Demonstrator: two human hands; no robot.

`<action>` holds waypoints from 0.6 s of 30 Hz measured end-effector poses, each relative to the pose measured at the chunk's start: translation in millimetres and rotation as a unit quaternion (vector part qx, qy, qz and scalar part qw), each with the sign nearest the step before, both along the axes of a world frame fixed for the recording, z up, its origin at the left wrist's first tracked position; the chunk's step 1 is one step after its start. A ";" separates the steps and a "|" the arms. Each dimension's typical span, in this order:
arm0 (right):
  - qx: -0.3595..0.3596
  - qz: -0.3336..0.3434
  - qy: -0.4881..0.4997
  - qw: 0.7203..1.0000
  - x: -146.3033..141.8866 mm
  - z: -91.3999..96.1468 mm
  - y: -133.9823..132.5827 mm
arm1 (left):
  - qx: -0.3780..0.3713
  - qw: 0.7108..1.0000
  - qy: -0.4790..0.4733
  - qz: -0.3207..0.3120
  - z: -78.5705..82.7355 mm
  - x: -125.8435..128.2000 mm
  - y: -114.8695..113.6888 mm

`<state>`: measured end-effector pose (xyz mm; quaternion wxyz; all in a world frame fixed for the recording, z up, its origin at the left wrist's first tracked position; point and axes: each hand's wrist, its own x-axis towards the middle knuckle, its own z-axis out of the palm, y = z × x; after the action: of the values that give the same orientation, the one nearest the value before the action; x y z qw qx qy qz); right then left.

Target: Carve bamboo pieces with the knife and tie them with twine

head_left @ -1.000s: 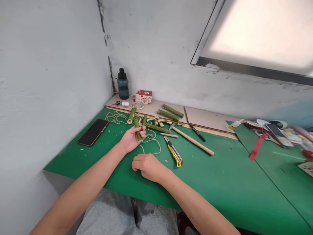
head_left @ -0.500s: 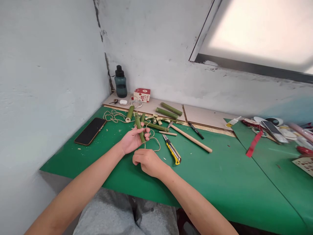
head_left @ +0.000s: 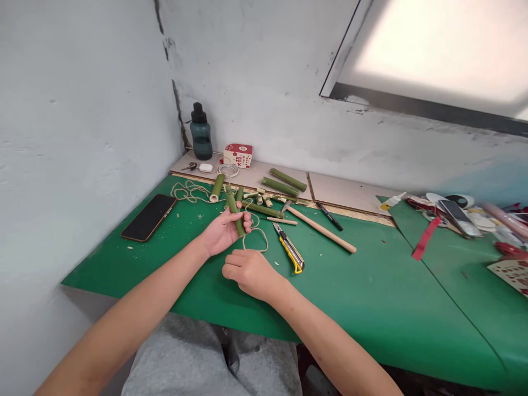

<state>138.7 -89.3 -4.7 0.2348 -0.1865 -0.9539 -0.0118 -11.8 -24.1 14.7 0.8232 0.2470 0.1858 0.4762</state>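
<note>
My left hand (head_left: 225, 232) is wrapped around a green bamboo tube (head_left: 232, 199), which it holds tilted above the table. Just below and to the right, my right hand (head_left: 247, 273) is closed, knuckles up; whatever its fingers pinch is hidden. A thin jute twine (head_left: 266, 242) loops beside the bamboo and runs down close to the right hand. Right of the hands lies a yellow utility knife (head_left: 292, 250). Behind them are a hammer (head_left: 322, 229) with a wooden handle, a short wooden stick (head_left: 282, 221) and several small cut bamboo pieces (head_left: 264, 201).
On the green table (head_left: 371, 297) a phone (head_left: 149, 218) lies at left. Along the back stand a water bottle (head_left: 201, 135) and a red-white box (head_left: 238, 155). Longer bamboo tubes (head_left: 280, 187), a black marker (head_left: 330, 216) and a glue bottle (head_left: 391, 202) lie there too. Clutter fills the right.
The view has shifted slightly. My hands keep nearly the same pose, the left still around the bamboo tube and the right still closed below it.
</note>
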 end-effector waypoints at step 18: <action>-0.051 -0.019 0.053 0.997 4.0 -7.1 12.4 | 0.054 0.994 0.052 -0.085 -2.7 -2.3 -9.3</action>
<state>142.6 -76.9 -11.8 0.2745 -0.2166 -0.9359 0.0421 -14.1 -33.5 11.9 0.8353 0.3306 0.1805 0.4006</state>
